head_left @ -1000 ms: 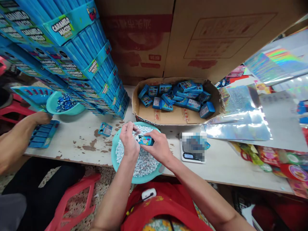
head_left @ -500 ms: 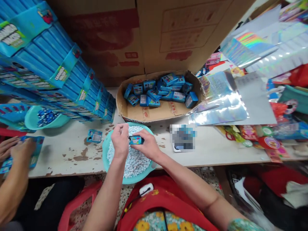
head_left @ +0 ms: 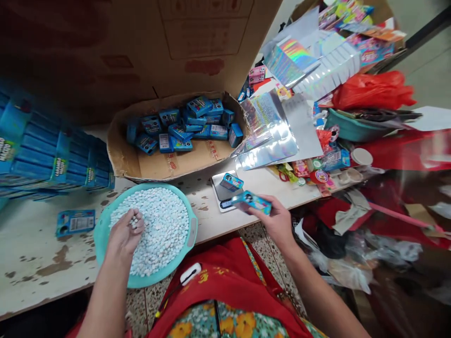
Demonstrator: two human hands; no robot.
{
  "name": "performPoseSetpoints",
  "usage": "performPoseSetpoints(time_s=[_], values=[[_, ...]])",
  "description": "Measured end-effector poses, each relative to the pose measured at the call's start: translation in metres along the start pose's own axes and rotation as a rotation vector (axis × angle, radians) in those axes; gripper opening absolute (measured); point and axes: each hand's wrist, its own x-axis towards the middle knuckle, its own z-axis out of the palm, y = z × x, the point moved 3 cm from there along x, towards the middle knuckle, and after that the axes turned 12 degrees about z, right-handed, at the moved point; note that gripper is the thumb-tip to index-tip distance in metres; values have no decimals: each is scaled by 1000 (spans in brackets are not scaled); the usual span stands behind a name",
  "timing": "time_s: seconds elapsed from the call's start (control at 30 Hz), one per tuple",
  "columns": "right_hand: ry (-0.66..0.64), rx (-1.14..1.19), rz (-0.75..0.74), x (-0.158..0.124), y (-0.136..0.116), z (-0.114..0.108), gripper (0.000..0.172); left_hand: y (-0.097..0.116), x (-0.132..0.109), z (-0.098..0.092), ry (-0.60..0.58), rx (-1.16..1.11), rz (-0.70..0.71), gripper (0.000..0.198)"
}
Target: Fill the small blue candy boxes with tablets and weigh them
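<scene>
My left hand (head_left: 125, 234) is over a turquoise basin (head_left: 194, 230) filled with small pale candies (head_left: 164, 225). Its fingers are curled, with a few of the candies showing between them. In my right hand (head_left: 278, 220), fingers and thumb grip a small blue printed candy box (head_left: 255, 202), tilted at the near right side of a digital scale (head_left: 218, 188). On the scale's metal plate rests a second blue box (head_left: 231, 182); its display is lit. A flat blue carton (head_left: 75, 222) lies on the table left of the basin.
Behind the basin, a cut-down cardboard tray (head_left: 141, 166) holds several blue boxes. Stacked blue display packs (head_left: 42, 150) stand at left. Shiny holographic sheets (head_left: 271, 126) lie at right, beside colourful packets (head_left: 331, 159) and a teal basin with a red bag (head_left: 373, 91).
My view has swung to the right. My hands have parted: the right carried the blue box to the scale, while the left dropped to the candies and picked up a few.
</scene>
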Motion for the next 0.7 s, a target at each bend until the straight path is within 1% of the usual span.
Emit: performPoseSetpoints(time_s=[0.07, 0.1, 0.17, 0.2, 0.23, 0.27, 0.33, 0.4, 0.43, 0.47, 0.5, 0.57, 0.63, 0.67, 0.7], values=[[207, -14, 62, 25, 40, -31, 51, -8, 0, -3, 34, 131, 117, 18], [277, -17, 81, 37, 60, -40, 53, -10, 1, -4, 60, 193, 166, 22], [347, -8, 109, 57, 92, -47, 57, -12, 3, -4, 84, 322, 260, 26], [352, -12, 121, 65, 103, -46, 57, -12, 5, -4, 78, 407, 322, 27], [353, -33, 121, 69, 109, -44, 57, -12, 7, -3, 64, 512, 391, 26], [366, -78, 97, 70, 110, -41, 58, -11, 7, -3, 48, 620, 457, 26], [445, -224, -35, 67, 98, -33, 62, -12, 7, -4, -4, 769, 524, 26], [506, -350, -224, 61, 78, -16, 69, -15, 6, -8, -40, 788, 507, 28], [491, -374, -297, 60, 68, -5, 72, -16, 4, -11, -32, 766, 502, 29], [439, -371, -337, 61, 60, 8, 74, -17, 3, -13, -9, 746, 506, 30], [363, -350, -339, 64, 54, 21, 71, -17, 2, -15, 21, 732, 515, 31], [214, -293, -261, 74, 47, 46, 59, -16, -1, -17, 76, 699, 539, 33], [124, -258, -179, 81, 39, 64, 46, -16, -5, -15, 104, 655, 562, 34], [91, -252, -178, 81, 31, 70, 42, -16, -8, -12, 108, 622, 572, 35], [59, -252, -208, 79, 19, 75, 39, -16, -12, -7, 100, 579, 575, 35]])
